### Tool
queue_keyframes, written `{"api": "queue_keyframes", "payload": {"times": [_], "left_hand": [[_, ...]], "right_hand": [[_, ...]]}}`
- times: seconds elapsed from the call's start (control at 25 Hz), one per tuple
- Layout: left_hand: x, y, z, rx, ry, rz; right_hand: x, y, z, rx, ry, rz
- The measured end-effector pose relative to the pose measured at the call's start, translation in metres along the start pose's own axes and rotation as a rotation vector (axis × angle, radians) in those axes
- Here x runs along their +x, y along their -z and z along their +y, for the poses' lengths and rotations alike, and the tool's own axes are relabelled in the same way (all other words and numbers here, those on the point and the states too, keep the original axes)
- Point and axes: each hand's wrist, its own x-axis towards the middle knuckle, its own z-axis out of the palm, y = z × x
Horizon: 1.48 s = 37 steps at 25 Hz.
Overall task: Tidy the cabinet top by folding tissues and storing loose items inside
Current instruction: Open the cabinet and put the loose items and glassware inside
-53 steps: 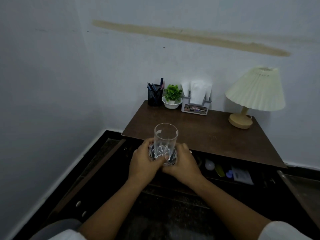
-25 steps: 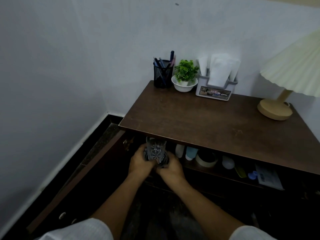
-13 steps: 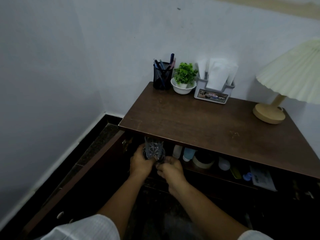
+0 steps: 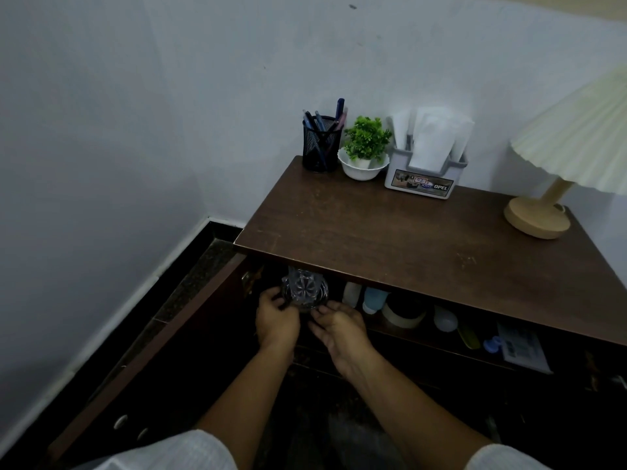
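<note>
Under the tabletop edge, centre frame: cut-glass tumbler (image 4: 304, 290) on the cabinet shelf (image 4: 420, 334), left end.
Left hand (image 4: 275, 320): fingers curled on the tumbler's left side, touching it.
Right hand (image 4: 339, 325): fingers spread loose, at the tumbler's base; contact unclear.
Shelf, right of tumbler: bottles (image 4: 363, 296), tape roll (image 4: 403, 315), small items.
Tabletop (image 4: 407, 239), upper right: pen holder (image 4: 320, 144), potted plant (image 4: 365, 147), tissue holder (image 4: 425, 154), lamp (image 4: 556, 171).
Cabinet door (image 4: 152, 351): swung open, lower left.
</note>
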Motion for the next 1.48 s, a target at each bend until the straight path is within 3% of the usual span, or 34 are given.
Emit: {"api": "queue_keyframes", "payload": {"times": [0.16, 0.6, 0.76, 1.08, 1.24, 1.4, 1.48], "left_hand": [[0.0, 0.0, 0.0, -0.195, 0.007, -0.072], [0.0, -0.001, 0.007, -0.289, 0.067, -0.201], [0.005, 0.003, 0.009, -0.179, 0.054, -0.304], [-0.029, 0.035, 0.031, 0.239, -0.036, -0.309], [-0.071, 0.088, 0.063, 0.646, -0.305, -0.302], [-0.112, 0.159, 0.09, 0.75, -0.673, -0.003], [-0.114, 0.193, 0.09, 0.763, -0.679, 0.115]], "right_hand": [[0.003, 0.0, -0.006, 0.013, -0.004, -0.036], [0.011, 0.006, -0.008, -0.182, -0.014, -0.126], [0.014, 0.007, -0.01, -0.195, -0.012, -0.171], [-0.029, 0.003, -0.012, -0.289, -0.033, -0.195], [-0.076, -0.013, -0.017, -0.381, -0.008, -0.235], [-0.121, -0.036, -0.01, -0.489, 0.003, -0.344], [-0.14, -0.049, 0.0, -0.541, 0.005, -0.397]]}}
